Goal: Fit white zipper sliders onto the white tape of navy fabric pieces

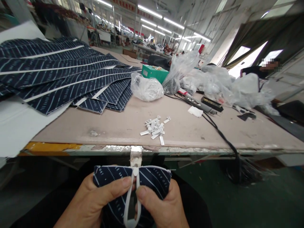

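Note:
My left hand (pixel 95 198) and my right hand (pixel 163 204) are closed on a navy fabric piece (pixel 154 180) with pale stripes and lettering, in front of the table edge. A white zipper (pixel 128 202) loops down through the middle of the fabric between my thumbs. Both thumbs press close to its two strands. Where the strands meet at the top sits a white zipper slider (pixel 135 172), against a metal bracket (pixel 136 156) fixed to the table edge. Fingers behind the fabric are mostly hidden. On the table beyond lies a small pile of white zipper sliders (pixel 155 128).
Striped navy fabric panels (pixel 71 76) with white strips are stacked at left. A green box (pixel 154 72), a clear plastic bag (pixel 147 88), a grey handheld tool (pixel 199 104), a black cable (pixel 220 134) and more plastic bags (pixel 218 82) stand behind. Another person (pixel 258 71) is at far right.

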Demonstrator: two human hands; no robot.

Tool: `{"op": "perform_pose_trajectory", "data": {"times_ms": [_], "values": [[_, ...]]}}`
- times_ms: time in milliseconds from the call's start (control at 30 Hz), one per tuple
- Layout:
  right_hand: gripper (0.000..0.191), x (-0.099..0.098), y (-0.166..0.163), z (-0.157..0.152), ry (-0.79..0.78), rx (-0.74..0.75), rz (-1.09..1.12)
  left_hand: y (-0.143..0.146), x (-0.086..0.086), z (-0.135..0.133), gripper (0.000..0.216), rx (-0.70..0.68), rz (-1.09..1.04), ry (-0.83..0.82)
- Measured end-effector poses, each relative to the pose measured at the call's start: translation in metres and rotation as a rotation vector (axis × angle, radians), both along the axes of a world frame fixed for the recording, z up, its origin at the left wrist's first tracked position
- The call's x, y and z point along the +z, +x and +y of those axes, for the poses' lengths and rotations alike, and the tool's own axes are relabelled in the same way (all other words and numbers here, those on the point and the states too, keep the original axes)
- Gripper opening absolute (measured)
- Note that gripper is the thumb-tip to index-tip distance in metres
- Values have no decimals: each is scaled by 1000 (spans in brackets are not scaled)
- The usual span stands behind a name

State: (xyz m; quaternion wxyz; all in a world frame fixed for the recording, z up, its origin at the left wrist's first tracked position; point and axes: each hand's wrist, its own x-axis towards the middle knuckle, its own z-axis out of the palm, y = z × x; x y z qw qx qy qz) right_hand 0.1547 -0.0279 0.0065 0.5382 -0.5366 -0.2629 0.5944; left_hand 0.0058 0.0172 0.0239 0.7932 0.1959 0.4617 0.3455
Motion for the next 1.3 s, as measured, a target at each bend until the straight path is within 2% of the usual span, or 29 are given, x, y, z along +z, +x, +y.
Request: {"op": "perform_pose_trajectory", "data": {"times_ms": [700, 1000, 1300], "values": [[38, 2, 0, -2, 45, 41, 27, 0, 0, -5, 25, 30, -3, 45], [38, 1, 0, -3, 26, 44, 23, 1, 0, -6, 21, 41, -11, 10], [38, 2, 0, -2, 21, 37, 5, 0, -1, -1, 27, 14, 11, 23]]}}
